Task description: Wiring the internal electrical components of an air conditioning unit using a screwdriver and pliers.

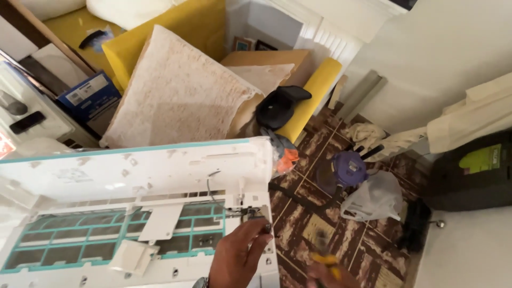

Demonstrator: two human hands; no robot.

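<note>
A white air-conditioner indoor unit (133,176) with teal filter grids (96,240) lies across the lower left. My left hand (240,253) reaches to its right end, fingertips pinching a small dark part by the wiring (250,213). At the bottom edge, my right hand (325,274) is blurred and holds a yellow-handled tool (326,260) over the patterned floor.
Behind the unit lean a beige foam sheet (181,90) and yellow cushions (314,96). A black cap (280,104), purple round item (348,168), clear plastic bag (373,197) and rags (368,136) lie on the brown tiled floor (314,224). A dark case (469,170) stands right.
</note>
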